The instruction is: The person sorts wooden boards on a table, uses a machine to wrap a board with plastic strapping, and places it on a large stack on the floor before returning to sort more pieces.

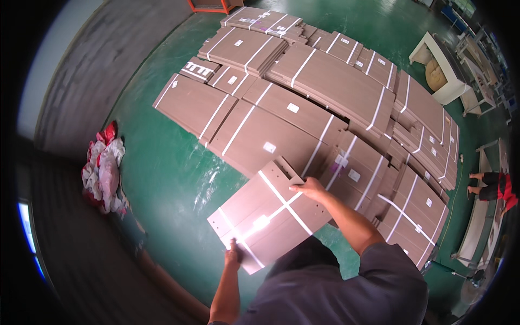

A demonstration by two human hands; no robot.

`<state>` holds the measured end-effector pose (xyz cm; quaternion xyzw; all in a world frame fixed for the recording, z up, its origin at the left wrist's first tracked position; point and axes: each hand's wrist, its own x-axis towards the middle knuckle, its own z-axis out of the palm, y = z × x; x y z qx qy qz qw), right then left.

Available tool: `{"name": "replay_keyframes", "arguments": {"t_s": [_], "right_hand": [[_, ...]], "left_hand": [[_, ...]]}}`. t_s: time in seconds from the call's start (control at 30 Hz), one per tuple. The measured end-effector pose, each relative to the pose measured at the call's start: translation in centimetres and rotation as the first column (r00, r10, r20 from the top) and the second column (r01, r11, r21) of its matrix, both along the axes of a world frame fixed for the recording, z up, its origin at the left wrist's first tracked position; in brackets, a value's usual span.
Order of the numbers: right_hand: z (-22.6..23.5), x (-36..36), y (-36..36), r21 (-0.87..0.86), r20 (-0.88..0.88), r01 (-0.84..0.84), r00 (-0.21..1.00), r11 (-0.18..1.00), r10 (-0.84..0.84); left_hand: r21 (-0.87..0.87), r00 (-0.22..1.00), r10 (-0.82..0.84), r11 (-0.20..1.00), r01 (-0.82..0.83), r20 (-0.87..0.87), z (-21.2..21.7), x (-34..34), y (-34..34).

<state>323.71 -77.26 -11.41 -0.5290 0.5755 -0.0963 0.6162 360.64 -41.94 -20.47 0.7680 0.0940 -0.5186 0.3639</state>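
In front of my body I hold a bundle of brownish-grey panels (246, 200), bound with crossing white straps and bearing a white label. My left hand (233, 255) grips its near left edge, thumb on top and the other fingers hidden beneath. At the far right edge my right hand (312, 189) is closed round the bundle beside a strap and a notch-like gap, thumb on the top face. The bundle is tilted above the green floor. Just beyond it lies a strapped stack of similar panels (281, 130) with a white label.
Many strapped panel stacks (336, 78) cover the floor ahead and to the right. Red and white sacks (108, 170) lie by the left wall. A person in red (506, 194) is at the far right, near a white-edged bench (476, 238). An orange frame (208, 8) stands at the back.
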Motion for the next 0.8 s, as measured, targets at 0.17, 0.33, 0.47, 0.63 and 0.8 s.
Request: {"name": "replay_keyframes", "arguments": {"t_s": [0.17, 0.33, 0.47, 0.63, 0.8], "right_hand": [[-5.9, 1.0, -21.5, -0.051, -0.316, -0.142, 0.941, 0.988, 0.119], [-1.8, -2.5, -35.3, -0.193, -0.347, -0.308, 0.910, 0.932, 0.229], [-4.2, -6.3, -36.5, -0.501, -0.565, -0.326, 0.825, 0.801, -0.018], [-7.7, -3.5, -18.8, -0.408, -0.422, -0.103, 0.903, 0.907, -0.087], [-9.0, 1.1, 5.5, 0.338, 0.108, 0.367, 0.900, 0.867, -0.423]], "left_hand": [[0.055, 0.942, -0.043, 0.996, 0.065, -0.333, -7.7, -4.0, -17.8], [-0.074, 0.848, 0.025, 0.994, -0.076, -0.530, -11.5, -11.8, -30.8], [-0.065, 0.857, -0.491, 0.871, 0.487, -0.159, -11.5, -12.2, -33.9], [0.131, 0.268, -0.379, 0.757, 0.640, 0.886, -9.2, -6.0, -39.5], [-0.055, 0.283, -0.617, 0.362, 0.931, 0.734, -8.5, -4.1, -52.1]]}}
